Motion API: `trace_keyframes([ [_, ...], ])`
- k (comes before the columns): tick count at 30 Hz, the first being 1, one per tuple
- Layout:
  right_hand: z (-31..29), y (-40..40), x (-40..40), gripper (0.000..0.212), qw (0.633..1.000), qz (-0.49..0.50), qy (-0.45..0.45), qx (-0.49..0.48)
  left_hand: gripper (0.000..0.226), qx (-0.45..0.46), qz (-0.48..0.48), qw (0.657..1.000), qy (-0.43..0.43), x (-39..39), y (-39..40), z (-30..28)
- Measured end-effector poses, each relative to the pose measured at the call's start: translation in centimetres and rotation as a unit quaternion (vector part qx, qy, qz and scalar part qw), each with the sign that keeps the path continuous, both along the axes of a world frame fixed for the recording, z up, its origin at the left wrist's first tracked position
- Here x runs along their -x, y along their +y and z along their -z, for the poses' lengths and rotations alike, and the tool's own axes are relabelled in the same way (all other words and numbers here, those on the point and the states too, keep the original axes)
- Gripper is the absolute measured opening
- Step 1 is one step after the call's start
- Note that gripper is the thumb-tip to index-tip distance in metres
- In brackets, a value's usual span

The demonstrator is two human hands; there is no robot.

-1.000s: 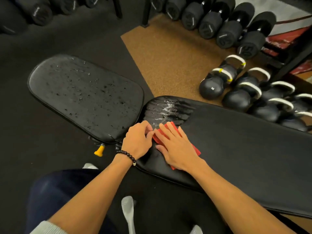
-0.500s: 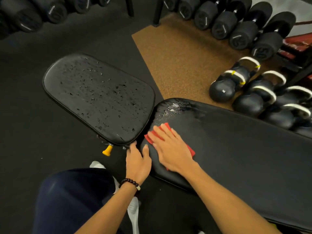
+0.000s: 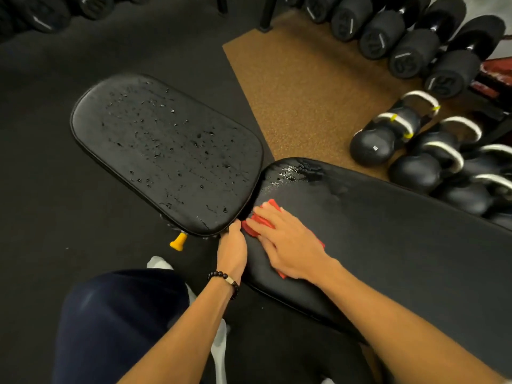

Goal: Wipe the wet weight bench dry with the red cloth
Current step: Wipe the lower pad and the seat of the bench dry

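Note:
The black weight bench has two pads. Its seat pad [image 3: 166, 151] on the left is dotted with water drops. The long back pad [image 3: 388, 231] runs to the right, with a wet patch [image 3: 296, 170] at its far left corner. My right hand [image 3: 288, 242] presses flat on the red cloth [image 3: 256, 221] at the back pad's left end, fingers straight. My left hand [image 3: 232, 246], with a bead bracelet, rests at the gap between the two pads, its fingertips at the seat pad's near corner beside the cloth; its fingers are mostly hidden.
Several kettlebells [image 3: 374, 145] stand on the floor right of the bench, with dumbbells [image 3: 410, 48] racked behind them. A yellow adjustment knob [image 3: 178, 241] sticks out under the seat pad. My knee in dark trousers [image 3: 116, 322] is at the lower left.
My left hand has left the cloth and dropped to the gap between the pads. My right hand has slid the cloth left toward the back pad's end. The wet patch looks smaller.

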State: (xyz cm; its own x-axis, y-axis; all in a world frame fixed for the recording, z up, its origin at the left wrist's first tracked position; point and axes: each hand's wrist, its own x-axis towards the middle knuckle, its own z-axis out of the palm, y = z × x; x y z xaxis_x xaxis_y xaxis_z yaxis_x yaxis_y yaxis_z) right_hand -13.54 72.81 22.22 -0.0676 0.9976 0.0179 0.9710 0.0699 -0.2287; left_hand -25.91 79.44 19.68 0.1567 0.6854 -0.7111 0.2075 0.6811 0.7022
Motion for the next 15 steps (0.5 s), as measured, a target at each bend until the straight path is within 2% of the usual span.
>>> trace_keyframes([
  [2,-0.1,0.9,-2.8,0.037,1.0,0.008,0.003,0.001,0.07,0.015,0.009,1.0,-0.006,0.1,0.0,0.1],
  [4,0.2,4.0,-5.2,0.032,0.993,0.121,0.003,-0.012,0.063,0.025,0.017,1.0,-0.004,0.2,0.0,-1.5],
  [6,0.4,6.8,-5.3,0.033,0.978,0.204,-0.035,-0.007,0.061,0.026,0.026,0.999,0.021,0.1,0.1,-2.0],
  [8,0.8,7.6,-3.5,0.043,0.979,0.186,-0.081,0.015,0.07,0.016,0.045,0.998,0.045,-0.1,0.2,-2.0],
  [11,0.9,5.0,-1.3,0.054,0.994,0.081,-0.068,0.04,0.089,0.012,0.056,0.996,0.074,-0.6,0.5,-1.7],
  [13,0.7,4.5,-2.3,0.051,0.995,0.067,-0.045,0.05,0.088,0.012,0.063,0.995,0.081,-0.7,0.6,-1.8],
  [15,1.0,6.4,-4.1,0.047,0.992,0.107,-0.052,0.046,0.081,0.007,0.072,0.994,0.082,-0.6,0.7,-1.9],
])
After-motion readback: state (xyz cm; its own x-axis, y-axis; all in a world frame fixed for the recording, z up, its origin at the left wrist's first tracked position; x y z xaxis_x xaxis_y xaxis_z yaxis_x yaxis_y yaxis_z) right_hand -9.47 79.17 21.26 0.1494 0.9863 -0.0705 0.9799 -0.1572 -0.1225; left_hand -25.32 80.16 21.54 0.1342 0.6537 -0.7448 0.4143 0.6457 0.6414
